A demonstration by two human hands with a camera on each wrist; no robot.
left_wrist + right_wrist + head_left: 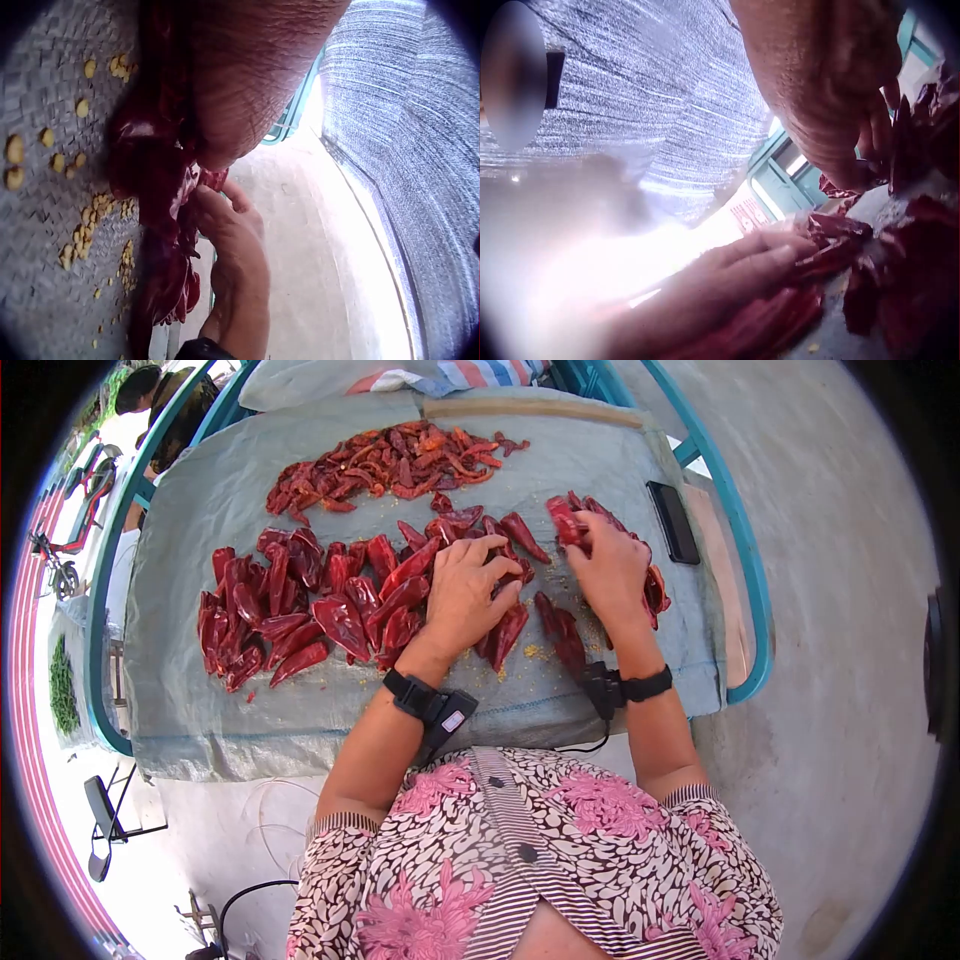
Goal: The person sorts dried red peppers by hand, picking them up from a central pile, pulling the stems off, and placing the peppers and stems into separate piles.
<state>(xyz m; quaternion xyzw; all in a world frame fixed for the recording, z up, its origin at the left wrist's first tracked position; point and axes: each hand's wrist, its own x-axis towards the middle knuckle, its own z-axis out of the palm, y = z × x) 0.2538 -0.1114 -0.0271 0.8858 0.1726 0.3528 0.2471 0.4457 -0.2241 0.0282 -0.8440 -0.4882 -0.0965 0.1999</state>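
Dried red chili peppers lie in a wide pile (340, 615) on a grey woven sheet (250, 735) in the head view. My left hand (465, 590) rests on the right end of this pile, fingers spread over the peppers; its fingertips touch a pepper (836, 225) in the right wrist view. To its right, my right hand (608, 565) pinches a dried red chili pepper (566, 520) between thumb and fingers. Beneath and beside the right hand lies a smaller group of peppers (655, 595). More peppers (169, 277) appear in the left wrist view.
Smaller, shrivelled orange-red peppers (390, 465) form a heap at the back. A black phone (674, 522) lies at the right edge. Loose yellow seeds (86, 225) are scattered on the sheet. Teal metal rails (735, 540) surround it. A person (180, 410) is at far left.
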